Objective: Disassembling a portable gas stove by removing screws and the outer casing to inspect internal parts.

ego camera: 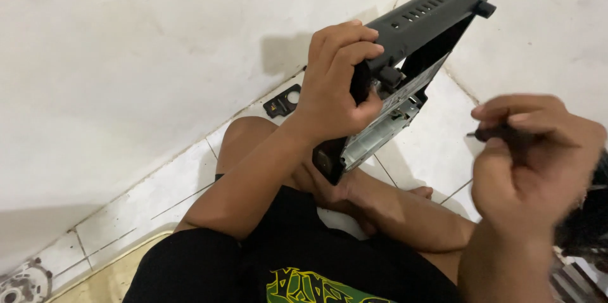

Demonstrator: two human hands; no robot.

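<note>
My left hand (335,81) grips a black flat electronic device casing (430,18), held on edge and tilted up toward the wall corner. Its open underside shows a metal frame (380,132) and a light label. My right hand (532,157) is to the right of the casing, apart from it, with fingers closed around a small dark tool (491,132) whose tip points left toward the casing. I sit on the floor with my legs crossed below the casing.
A small black bracket piece (283,101) lies on the white tiled floor (139,208) by the wall. White walls (126,56) meet in a corner behind the casing. A round patterned object (25,281) sits at the bottom left.
</note>
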